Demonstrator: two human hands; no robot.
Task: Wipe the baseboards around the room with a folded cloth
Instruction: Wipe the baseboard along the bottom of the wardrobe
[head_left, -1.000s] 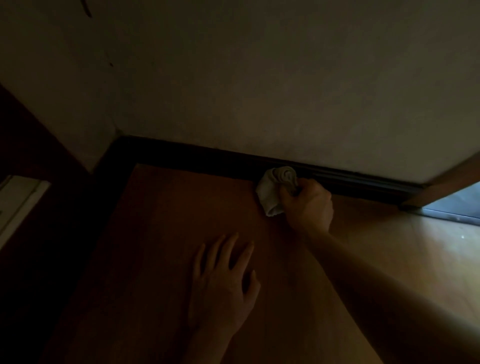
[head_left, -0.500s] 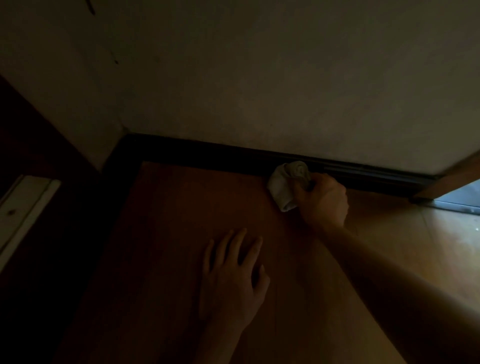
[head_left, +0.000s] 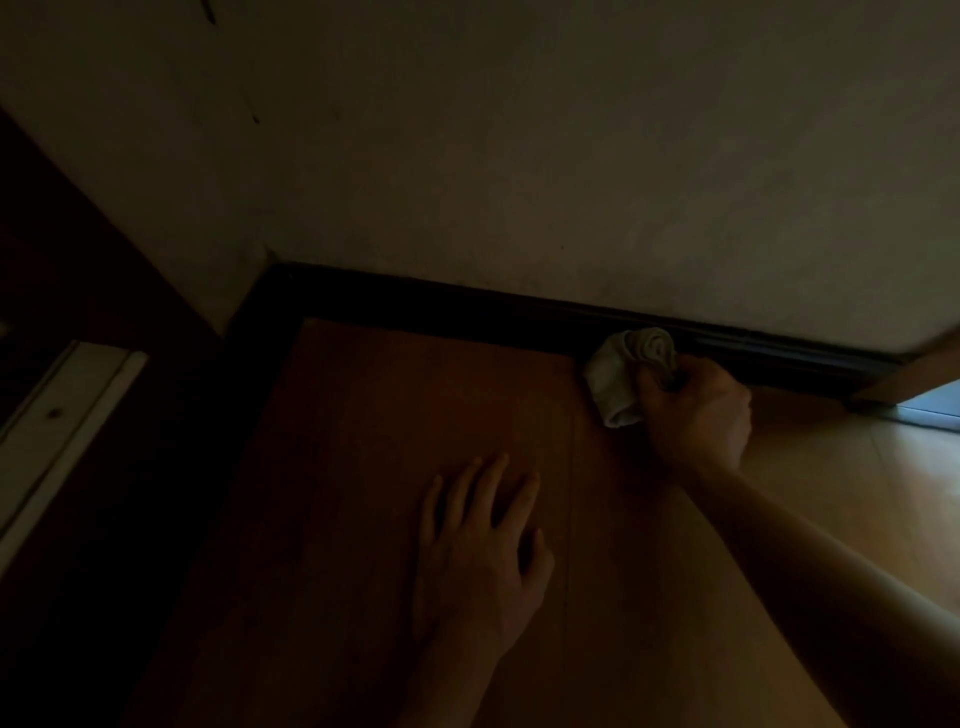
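Dim room, floor level: a person's right hand (head_left: 696, 410) grips a bunched pale cloth (head_left: 626, 374), fingers curled round it, and holds it against the dark baseboard (head_left: 467, 306) where the wall (head_left: 519, 156) meets the wooden floor (head_left: 389, 441); the cloth sits on the right part of that run, its upper end touching the moulding, its lower end lying over the floorboards; the left hand (head_left: 478, 561) lies flat on the floor, fingers straight and spread, well apart from the baseboard and nearer the camera; left of the cloth, the baseboard runs on to the room's corner (head_left: 275, 270), then turns toward the camera; floorboards stretch from both hands to that corner; right of the cloth, the baseboard ends near a wooden frame edge (head_left: 924, 369), beside a brightly lit patch of floor; a white panel (head_left: 57, 415) stands in shadow at the left edge.
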